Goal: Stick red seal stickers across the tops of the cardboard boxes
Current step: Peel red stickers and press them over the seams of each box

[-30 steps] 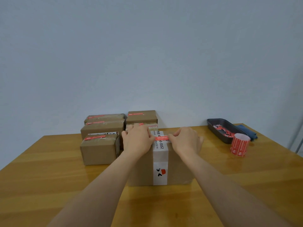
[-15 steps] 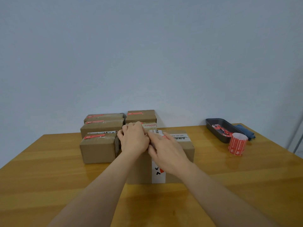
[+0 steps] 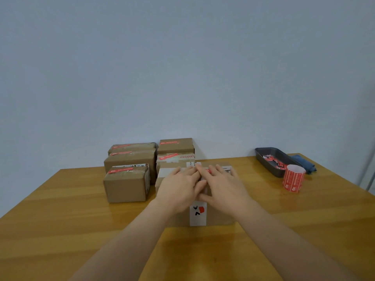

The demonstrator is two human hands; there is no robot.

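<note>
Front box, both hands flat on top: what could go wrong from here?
1. The hands, left and right, hide most of the red seal on the box; a crease or skew could go unnoticed.
2. The box sits close to the sealed boxes; a forward push may shove them.
3. The sticker roll stands upright near the right arm; a careless reach might topple it.

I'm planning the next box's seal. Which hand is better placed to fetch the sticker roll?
Probably the right hand. The sticker roll stands on the table's right side, beside the dark tray. The left hand lies flat on the front box, farther from the roll.
</note>
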